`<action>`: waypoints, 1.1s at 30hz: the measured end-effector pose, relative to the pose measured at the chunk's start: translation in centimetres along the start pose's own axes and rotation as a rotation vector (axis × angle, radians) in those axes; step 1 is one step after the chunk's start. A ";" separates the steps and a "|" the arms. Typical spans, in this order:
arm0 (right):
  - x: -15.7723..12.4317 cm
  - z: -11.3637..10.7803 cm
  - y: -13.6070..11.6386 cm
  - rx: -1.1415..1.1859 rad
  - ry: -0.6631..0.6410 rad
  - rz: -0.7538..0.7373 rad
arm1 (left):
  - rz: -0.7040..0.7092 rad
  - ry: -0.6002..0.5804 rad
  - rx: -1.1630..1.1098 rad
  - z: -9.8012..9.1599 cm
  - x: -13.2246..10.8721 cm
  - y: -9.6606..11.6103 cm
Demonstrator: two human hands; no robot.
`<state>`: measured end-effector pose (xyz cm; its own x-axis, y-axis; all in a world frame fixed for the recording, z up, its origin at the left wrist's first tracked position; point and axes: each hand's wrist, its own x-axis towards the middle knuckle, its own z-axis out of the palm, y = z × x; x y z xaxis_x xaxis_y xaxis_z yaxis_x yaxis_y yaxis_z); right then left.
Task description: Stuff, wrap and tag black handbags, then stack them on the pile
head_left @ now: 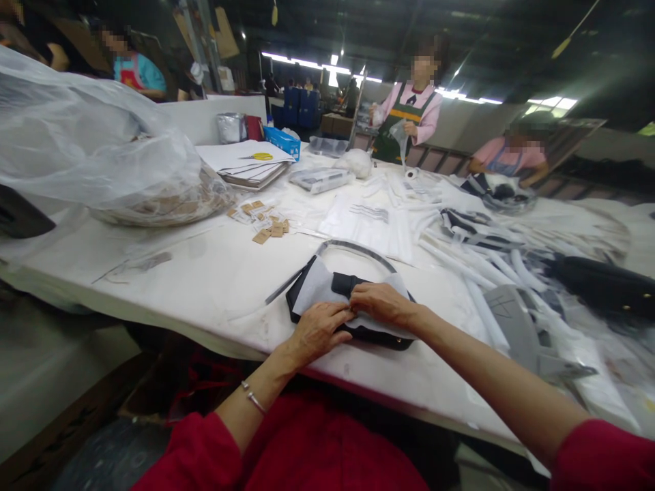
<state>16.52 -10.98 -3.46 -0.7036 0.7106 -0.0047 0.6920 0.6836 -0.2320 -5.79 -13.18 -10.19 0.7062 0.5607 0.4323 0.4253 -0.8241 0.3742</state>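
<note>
A black handbag [379, 335] lies on the table in front of me, with white tissue paper [313, 290] spread over its front. Its strap [358, 247] arches away from me on the far side. A black closure tab [344, 284] comes down over the paper at the middle. My right hand [383, 304] has curled fingers closed at the lower end of this tab. From the near side, my left hand [320, 332] grips the bag's front, its fingertips meeting the right hand's at the closure. The fingers hide the clasp itself.
Tan tags [271, 228] lie beyond the bag, left of flat white bags [366, 218]. A large plastic bag [127, 150] fills the left. Yellow scissors [262, 156] rest on stacked sheets. White strips, a grey template [514, 320] and black bags crowd the right. Co-workers stand across the table.
</note>
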 end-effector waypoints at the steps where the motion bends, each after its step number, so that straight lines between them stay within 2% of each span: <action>1: 0.0 0.0 0.1 0.006 -0.003 -0.022 | 0.007 0.000 0.000 0.0 0.0 0.0; 4: -0.4 0.7 0.4 0.081 0.050 -0.020 | 0.016 -0.034 -0.006 -0.2 0.0 0.1; 9: -1.4 2.5 -0.1 0.337 0.219 0.199 | -0.011 -0.090 0.047 -0.6 0.4 0.8; 13: -1.6 3.2 -1.1 0.449 0.248 0.271 | -0.033 -0.157 0.076 -0.7 0.7 1.5; 17: -1.0 2.4 -1.3 0.399 0.171 0.328 | -0.073 -0.207 0.100 -1.0 1.2 1.8; 20: -0.3 1.1 -1.0 0.360 0.061 0.299 | -0.075 -0.234 0.055 -1.4 1.4 1.7; 24: 0.4 0.0 -0.6 0.248 -0.023 0.204 | -0.076 -0.222 0.012 -1.7 1.3 1.7; 29: 0.6 -0.1 -0.8 0.008 -0.126 -0.012 | -0.098 -0.220 0.027 -1.5 1.1 1.9; 31: 0.7 0.2 -1.3 -0.066 -0.132 0.016 | -0.098 -0.223 0.019 -1.4 1.1 1.8; 33: 0.7 0.6 -1.9 -0.106 -0.100 0.129 | -0.093 -0.218 0.009 -1.3 1.0 1.7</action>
<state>14.62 -11.86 -3.58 -0.6171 0.7768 -0.1251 0.7867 0.6057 -0.1195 -5.11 -13.85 -8.02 0.7686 0.6047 0.2087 0.4988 -0.7708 0.3963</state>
